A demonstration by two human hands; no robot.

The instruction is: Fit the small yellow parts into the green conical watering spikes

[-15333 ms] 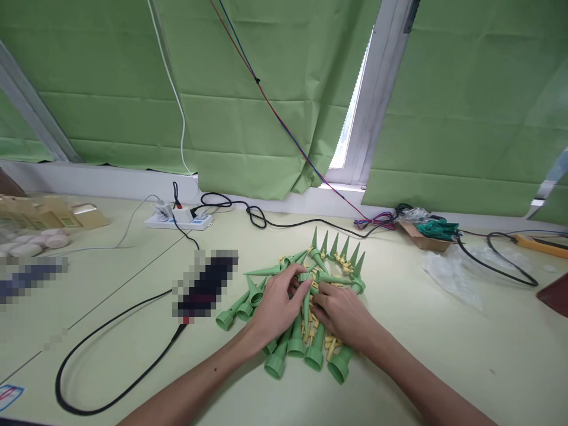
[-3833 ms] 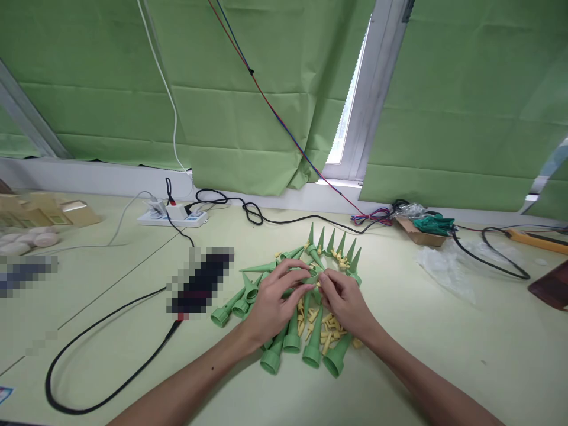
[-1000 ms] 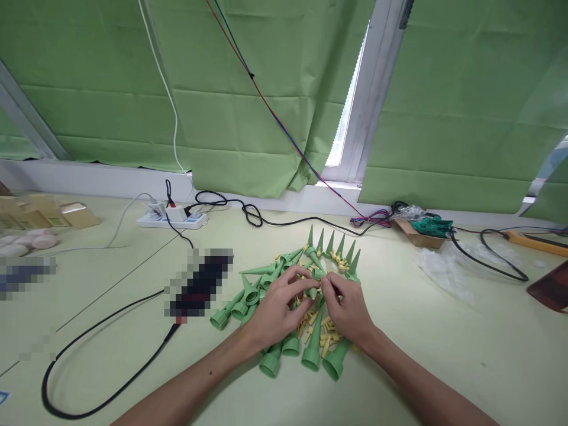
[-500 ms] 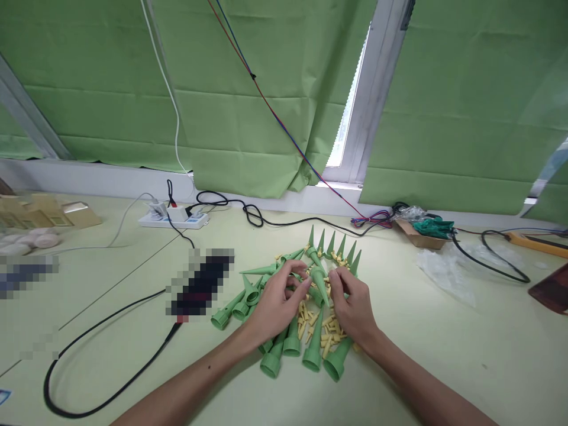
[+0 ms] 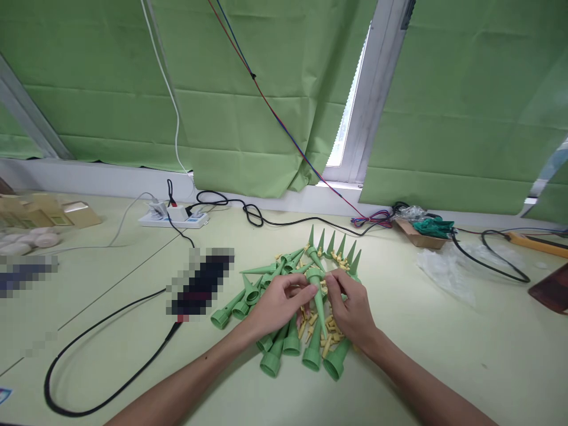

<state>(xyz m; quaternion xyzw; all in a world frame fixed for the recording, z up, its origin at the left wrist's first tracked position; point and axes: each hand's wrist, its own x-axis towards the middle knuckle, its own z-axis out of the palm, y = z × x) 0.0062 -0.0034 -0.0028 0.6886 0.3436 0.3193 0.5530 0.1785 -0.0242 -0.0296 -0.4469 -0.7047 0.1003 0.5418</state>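
My left hand (image 5: 284, 305) is closed on a green plastic spike (image 5: 318, 305), its wide collar up and its thin tip slanting down toward me. Close against the collar, the fingers of my right hand (image 5: 350, 302) are pinched together; yellow shows beside them, but what they hold is too small to make out. Under and between the hands lie small yellow plastic nozzle pieces (image 5: 331, 325). More green spikes (image 5: 271, 360) are heaped around my left hand and in front of both. Behind them several green spikes (image 5: 343, 245) point upward, with yellow pieces at their bases.
A power strip (image 5: 173, 220) with plugs and black cables stands by the wall. To the left lies a pixelated dark object (image 5: 202, 287) with a looping black cord. At right are a small cardboard box (image 5: 417, 235) with green plastic and a clear plastic bag (image 5: 448, 272).
The spike in my left hand has turned and come slightly toward me, its tip now lower. My left thumb presses on its side, and my right fingers have moved closer to its collar.
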